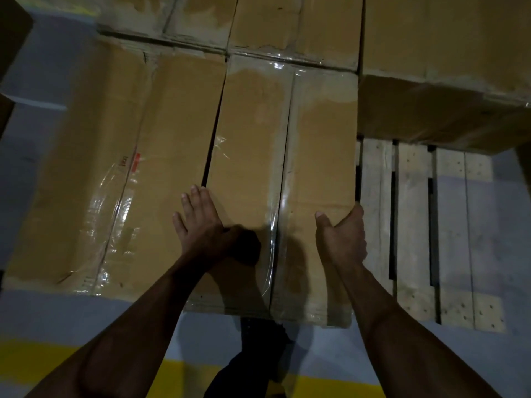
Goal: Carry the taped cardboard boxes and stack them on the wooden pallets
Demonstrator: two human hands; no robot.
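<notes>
A long taped cardboard box (287, 145) lies in front of me, clear tape running down its middle seam. My left hand (201, 225) rests flat on the box's top near its left edge, fingers straight. My right hand (343, 234) is on the box's right edge, thumb on top and fingers wrapped down over the side. A second, wider taped box (120, 156) lies flush against it on the left. To the right, the bare slats of a wooden pallet (416, 231) show.
More cardboard boxes (287, 21) are stacked behind, and a taller one (448, 90) stands on the pallet at the right rear. The grey floor carries a yellow line (37, 357) near my feet. A dark box corner (11, 38) juts in at upper left.
</notes>
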